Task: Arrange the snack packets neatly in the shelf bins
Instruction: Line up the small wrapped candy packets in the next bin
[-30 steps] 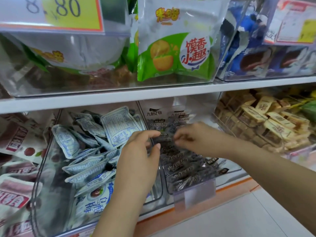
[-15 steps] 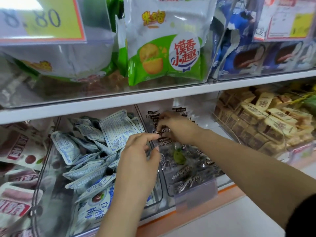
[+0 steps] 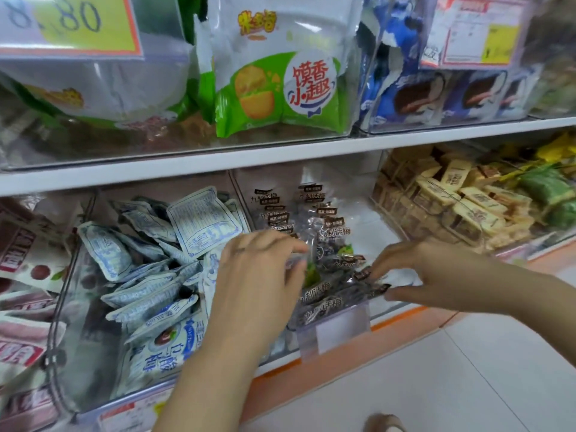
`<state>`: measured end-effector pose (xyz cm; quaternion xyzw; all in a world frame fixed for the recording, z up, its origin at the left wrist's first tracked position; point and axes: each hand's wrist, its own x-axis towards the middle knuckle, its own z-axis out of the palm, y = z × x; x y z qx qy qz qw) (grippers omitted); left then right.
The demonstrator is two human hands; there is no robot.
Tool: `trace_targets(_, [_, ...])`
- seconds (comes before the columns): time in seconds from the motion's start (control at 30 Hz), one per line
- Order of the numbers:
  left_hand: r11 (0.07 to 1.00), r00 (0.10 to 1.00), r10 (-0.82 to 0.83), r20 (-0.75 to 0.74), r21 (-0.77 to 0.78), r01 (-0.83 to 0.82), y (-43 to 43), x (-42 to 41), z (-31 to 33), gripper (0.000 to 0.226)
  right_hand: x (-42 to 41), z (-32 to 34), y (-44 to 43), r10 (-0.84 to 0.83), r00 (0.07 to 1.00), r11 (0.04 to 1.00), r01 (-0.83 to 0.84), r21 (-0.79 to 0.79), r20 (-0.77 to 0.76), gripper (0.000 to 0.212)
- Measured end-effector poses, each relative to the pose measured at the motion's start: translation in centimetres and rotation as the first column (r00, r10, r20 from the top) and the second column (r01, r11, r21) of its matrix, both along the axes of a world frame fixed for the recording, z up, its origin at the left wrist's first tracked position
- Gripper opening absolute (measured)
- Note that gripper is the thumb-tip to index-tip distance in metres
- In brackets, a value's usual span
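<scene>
On the lower shelf, far left, red-and-white plum packets [image 3: 28, 260] lie stacked; beside them a clear plastic bin [image 3: 67, 307] holds a loose heap of pale blue-and-white foil snack packets [image 3: 149, 269]; the left hand [image 3: 258, 275] hovers over the divider between this bin and the next, fingers curled and touching the top of the small transparent brown-labelled plum packets [image 3: 324, 241] piled in the middle clear bin [image 3: 335, 330]; whether it grips one I cannot tell; the right hand [image 3: 427, 272] pinches the brown label end of one such packet [image 3: 363, 274] between fingertips and thumb near the bin's front; further right, tan wrapped biscuit bars [image 3: 461, 210] fill another bin; above, a green-and-white bag [image 3: 280, 88] stands on the upper shelf
</scene>
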<state>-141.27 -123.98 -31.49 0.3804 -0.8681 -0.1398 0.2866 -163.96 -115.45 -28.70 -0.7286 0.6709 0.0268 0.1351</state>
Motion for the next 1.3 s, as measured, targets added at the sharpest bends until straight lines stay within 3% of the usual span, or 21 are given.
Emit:
trace_targets(0.07, [0.994, 0.963, -0.103, 0.249, 0.053, 0.092, 0.9, -0.6, 0.2, 0.029, 0.1, -0.4, 0.4, 0.000, 0.997, 1.000, -0.002, -0.024, -0.076, 0.027])
trace_targets(0.13, [0.990, 0.863, -0.143, 0.484, 0.078, 0.120, 1.4, -1.1, 0.0, 0.044, 0.2, -0.7, 0.0, 0.007, 0.991, 0.998, -0.014, -0.054, -0.137, 0.029])
trace_targets(0.2, [0.989, 0.795, -0.146, 0.588, 0.057, 0.139, 1.6, -1.5, -0.1, 0.053, 0.1, -1.3, -1.0, 0.031, 0.976, 0.998, -0.040, -0.038, -0.214, 0.031])
trace_targets(0.3, [0.982, 0.765, -0.117, 0.633, -0.042, 0.185, 1.1, -2.5, 0.2, 0.047, -0.1, -2.2, -2.7, 0.074, 0.934, 0.996, -0.089, -0.027, -0.350, 0.027])
trace_targets(0.37, [0.972, 0.735, -0.096, 0.671, -0.096, 0.215, 0.3, -3.2, 0.6, 0.038, -0.5, -2.5, -3.7, 0.086, 0.897, 0.984, -0.146, -0.105, -0.433, 0.019])
trace_targets(0.5, [0.983, 0.638, -0.082, 0.765, -0.042, 0.177, -2.4, -4.4, 0.7, 0.045, -0.6, -3.1, -6.0, -0.019, 0.831, 0.954, -0.152, -0.259, -0.556, 0.014])
trace_targets(0.7, [0.997, 0.515, -0.067, 0.855, 0.036, 0.071, -4.4, -6.5, 0.6, 0.061, 0.1, -3.3, -7.5, -0.030, 0.801, 0.971, -0.117, -0.206, -0.598, 0.015])
trace_targets(0.8, [0.994, 0.513, -0.099, 0.853, 0.061, 0.090, -4.3, -5.9, 0.6, 0.041, -0.2, -1.9, -6.3, -0.023, 0.893, 0.977, -0.075, -0.200, -0.449, 0.015])
trace_targets(0.87, [0.994, 0.513, -0.074, 0.855, 0.024, 0.102, -4.0, -5.5, 0.6, 0.036, -0.4, -0.3, -4.5, -0.049, 0.976, 0.977, 0.003, -0.212, -0.214, 0.019])
trace_targets(0.97, [0.994, 0.497, -0.065, 0.865, 0.012, 0.109, -3.3, -5.4, 0.5, 0.058, -0.3, 1.0, -1.3, -0.034, 0.999, 0.997, 0.034, -0.068, 0.004, 0.017])
trace_targets(1.03, [0.994, 0.474, -0.091, 0.876, 0.049, 0.101, -3.0, -5.6, 0.4, 0.081, -0.1, 0.7, -0.3, 0.008, 0.998, 1.000, -0.008, 0.006, -0.058, 0.018])
trace_targets(1.1, [0.992, 0.453, -0.119, 0.884, 0.090, 0.086, -3.0, -5.7, 0.5, 0.092, 0.1, -0.1, -0.5, 0.049, 0.983, 0.998, -0.053, -0.016, -0.177, 0.020])
trace_targets(1.2, [0.991, 0.452, -0.137, 0.882, 0.122, 0.064, -3.2, -5.5, 0.6, 0.088, 0.0, -1.1, -1.8, 0.079, 0.951, 0.993, -0.103, -0.065, -0.300, 0.017])
trace_targets(1.27, [0.993, 0.457, -0.111, 0.883, 0.086, 0.075, -3.1, -5.3, 0.6, 0.080, -0.5, -2.2, -2.8, 0.055, 0.864, 0.981, -0.140, -0.135, -0.500, 0.006])
trace_targets(1.3, [0.994, 0.466, -0.097, 0.880, 0.067, 0.081, -3.1, -5.3, 0.6, 0.076, -0.6, -2.5, -3.2, 0.035, 0.817, 0.974, -0.156, -0.163, -0.576, 0.021])
